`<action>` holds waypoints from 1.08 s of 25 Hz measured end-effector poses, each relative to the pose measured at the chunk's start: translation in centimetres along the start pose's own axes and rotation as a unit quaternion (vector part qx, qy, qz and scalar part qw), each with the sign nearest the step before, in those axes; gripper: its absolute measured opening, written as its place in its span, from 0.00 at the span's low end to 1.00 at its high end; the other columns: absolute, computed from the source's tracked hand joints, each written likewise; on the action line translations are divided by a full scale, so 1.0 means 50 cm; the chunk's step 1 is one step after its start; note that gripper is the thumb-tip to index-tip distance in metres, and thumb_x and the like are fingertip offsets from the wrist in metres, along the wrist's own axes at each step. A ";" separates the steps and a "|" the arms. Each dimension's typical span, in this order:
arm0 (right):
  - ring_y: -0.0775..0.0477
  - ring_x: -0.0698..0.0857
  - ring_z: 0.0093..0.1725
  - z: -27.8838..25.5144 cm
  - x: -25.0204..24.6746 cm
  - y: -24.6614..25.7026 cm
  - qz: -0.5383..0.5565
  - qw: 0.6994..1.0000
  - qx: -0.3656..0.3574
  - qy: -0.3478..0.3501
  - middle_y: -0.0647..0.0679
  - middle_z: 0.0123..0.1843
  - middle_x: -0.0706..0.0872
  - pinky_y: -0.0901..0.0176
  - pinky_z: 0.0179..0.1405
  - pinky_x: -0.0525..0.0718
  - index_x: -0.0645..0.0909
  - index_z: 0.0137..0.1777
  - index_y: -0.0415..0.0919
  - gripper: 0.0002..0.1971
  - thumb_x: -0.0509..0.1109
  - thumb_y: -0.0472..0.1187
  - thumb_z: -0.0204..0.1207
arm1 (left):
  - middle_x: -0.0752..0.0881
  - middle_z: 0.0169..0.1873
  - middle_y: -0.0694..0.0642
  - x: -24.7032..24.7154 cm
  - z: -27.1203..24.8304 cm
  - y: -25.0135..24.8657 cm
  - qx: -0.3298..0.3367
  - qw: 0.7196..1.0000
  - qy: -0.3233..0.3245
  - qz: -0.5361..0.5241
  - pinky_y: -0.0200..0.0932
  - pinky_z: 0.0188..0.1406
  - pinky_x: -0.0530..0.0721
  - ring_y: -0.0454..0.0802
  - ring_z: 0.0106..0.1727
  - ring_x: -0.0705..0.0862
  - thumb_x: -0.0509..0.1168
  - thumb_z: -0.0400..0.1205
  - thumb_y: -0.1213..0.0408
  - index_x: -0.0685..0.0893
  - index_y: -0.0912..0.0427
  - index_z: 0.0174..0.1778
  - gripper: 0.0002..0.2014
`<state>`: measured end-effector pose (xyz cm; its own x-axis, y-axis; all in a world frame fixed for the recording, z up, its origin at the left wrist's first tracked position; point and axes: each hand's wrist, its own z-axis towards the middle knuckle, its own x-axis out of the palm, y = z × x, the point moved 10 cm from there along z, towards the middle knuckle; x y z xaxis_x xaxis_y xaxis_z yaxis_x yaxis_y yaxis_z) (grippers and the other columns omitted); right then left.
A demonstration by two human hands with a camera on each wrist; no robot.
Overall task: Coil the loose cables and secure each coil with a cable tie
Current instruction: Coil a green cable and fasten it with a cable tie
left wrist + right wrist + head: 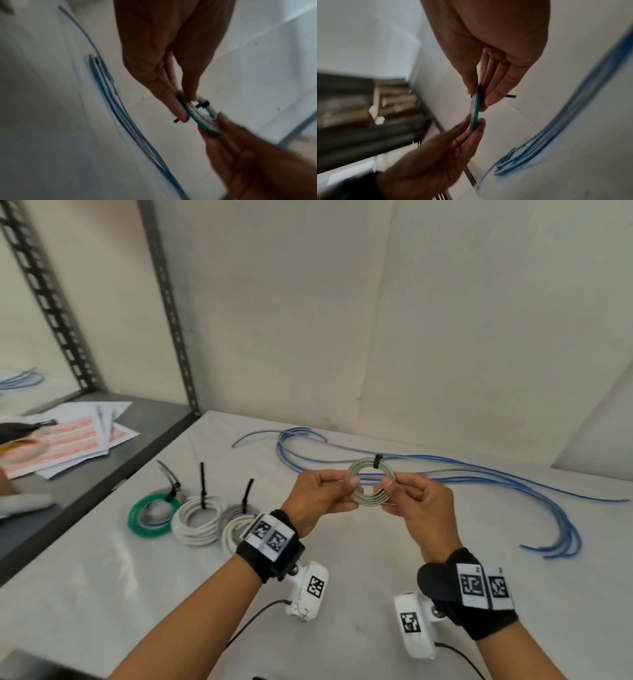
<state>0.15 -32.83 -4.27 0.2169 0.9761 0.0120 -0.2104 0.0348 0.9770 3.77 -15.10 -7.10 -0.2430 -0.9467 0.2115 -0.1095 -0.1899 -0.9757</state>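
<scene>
I hold a small grey-green cable coil (370, 500) upright above the white table (137, 594). A black cable tie (377, 461) is wrapped round the top of the coil. My left hand (352, 484) pinches the coil's left side and my right hand (388, 486) pinches its right side. In the left wrist view the left hand (185, 108) grips the blurred coil (197, 119) beside the tie (204, 104). The right wrist view shows the coil (475, 108) edge-on between both hands, with the tie's tail (511, 96) sticking out. Loose blue cables (445, 474) lie on the table behind.
Three tied coils lie to the left: a green one (150, 515), a white one (197, 518) and a grey-white one (236, 522), their tie tails standing up. A grey shelf (102, 474) with papers (68, 440) adjoins the table's left edge. A wall stands close behind.
</scene>
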 end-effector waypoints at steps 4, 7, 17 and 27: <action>0.62 0.90 0.42 0.011 0.118 0.070 -0.204 0.965 -0.156 0.046 0.58 0.41 0.92 0.68 0.43 0.88 0.90 0.51 0.46 0.05 0.79 0.43 0.77 | 0.91 0.56 0.64 -0.045 -0.020 -0.028 0.014 0.999 -0.017 0.036 0.52 0.56 0.91 0.58 0.56 0.92 0.68 0.85 0.49 0.87 0.66 0.64 0.22; 0.65 0.89 0.43 -0.002 0.226 0.059 -0.261 0.936 -0.144 0.185 0.60 0.40 0.91 0.75 0.42 0.83 0.89 0.49 0.53 0.08 0.82 0.44 0.72 | 0.91 0.59 0.64 -0.073 -0.034 -0.041 0.001 0.998 0.053 0.035 0.52 0.65 0.87 0.58 0.63 0.89 0.65 0.88 0.54 0.86 0.66 0.66 0.19; 0.45 0.91 0.36 0.031 0.254 -0.149 -0.185 0.942 0.130 0.248 0.35 0.43 0.92 0.59 0.34 0.91 0.87 0.53 0.29 0.09 0.78 0.33 0.77 | 0.91 0.52 0.70 -0.200 -0.040 0.026 -0.124 0.950 0.031 0.286 0.42 0.45 0.92 0.55 0.43 0.92 0.64 0.88 0.68 0.81 0.71 0.63 0.11; 0.44 0.93 0.33 0.026 0.250 -0.181 -0.300 0.905 0.177 0.245 0.38 0.36 0.92 0.55 0.40 0.92 0.87 0.44 0.34 0.08 0.82 0.38 0.73 | 0.86 0.56 0.57 -0.160 -0.034 -0.041 -0.015 0.742 -0.056 0.668 0.49 0.58 0.79 0.57 0.61 0.83 0.69 0.84 0.55 0.85 0.57 0.56 0.11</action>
<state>6.01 -21.22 -12.71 -0.2757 0.7852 -0.5545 0.1428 0.6039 0.7841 4.30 -6.69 -6.72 -0.0726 -0.3007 -0.9509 0.1360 0.9416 -0.3081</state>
